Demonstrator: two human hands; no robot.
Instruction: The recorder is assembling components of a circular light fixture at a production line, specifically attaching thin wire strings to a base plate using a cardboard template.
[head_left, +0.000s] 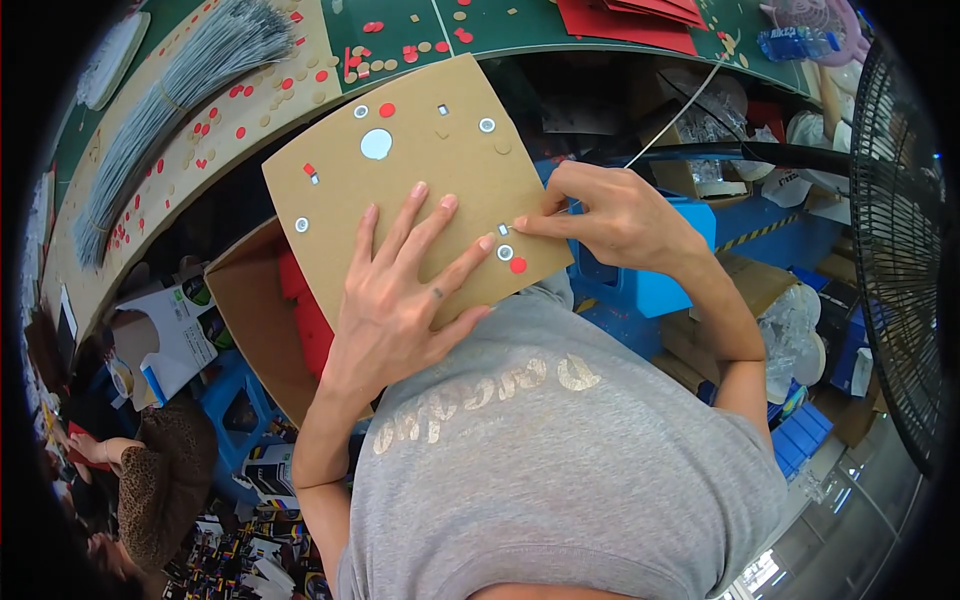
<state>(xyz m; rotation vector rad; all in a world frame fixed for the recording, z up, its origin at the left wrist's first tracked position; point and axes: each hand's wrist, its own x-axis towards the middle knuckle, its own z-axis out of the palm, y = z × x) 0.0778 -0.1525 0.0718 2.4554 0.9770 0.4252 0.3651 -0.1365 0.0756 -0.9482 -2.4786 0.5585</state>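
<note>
The person holds a brown cardboard sheet (420,190) against the chest, tilted, below the near edge of the green tabletop (500,25). The sheet has punched holes of several kinds: 1 large round hole (376,144) near its far left part, small ringed holes (487,125) toward the edges, and small square cutouts (443,110).

The left hand (400,290) lies flat on the middle of the sheet, fingers spread wide and pointing away from the body, pressing the cardboard down. The right hand (610,215) comes in from the right edge of the sheet, its thumb and forefinger narrowed into a pinch at a small square cutout (503,229) near the sheet's right near corner. Whether anything sits between the fingertips is too small to tell. Just below that pinch is a ringed hole (505,252) and beside it a red round tab (518,265).

On the tabletop beyond, punched red and tan discs (245,100) lie scattered across a long strip of cardboard (200,150), and a bundle of grey wires or ties (170,110) stretches along it at the left. A stack of red sheets (625,20) sits at the far right of the tabletop. A black fan grille (900,250) stands at the right. Under the sheet to the left is an open carton (250,320) with red pieces inside. Another person (150,470) sits low at the near left.
</note>
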